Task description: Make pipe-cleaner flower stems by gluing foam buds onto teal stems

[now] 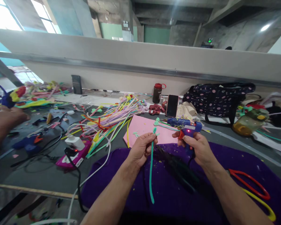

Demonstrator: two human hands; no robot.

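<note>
Between the thumb and fingers of my left hand point(142, 148) is a green pipe cleaner point(151, 175), upright, with small leaf-like bits at its top. My right hand point(199, 145) grips a blue glue gun point(194, 125) by its handle, fingers at the orange trigger. The gun's nozzle points left, above and to the right of the pipe cleaner's top, and a red light glows on its body. Behind lies a pink sheet point(137, 123) with short green pieces and another green stem point(164, 126). Dark-handled pliers point(178, 168) rest on the purple cloth point(117, 175) between my forearms.
A pile of coloured pipe cleaners point(117, 114) lies left of the sheet, near a pink power strip point(81, 154) with cables. Red-and-yellow-handled scissors point(253, 184) lie right. A phone point(171, 105), bottle point(157, 93) and bag point(213, 101) stand behind. Another person's hand point(11, 115) is at left.
</note>
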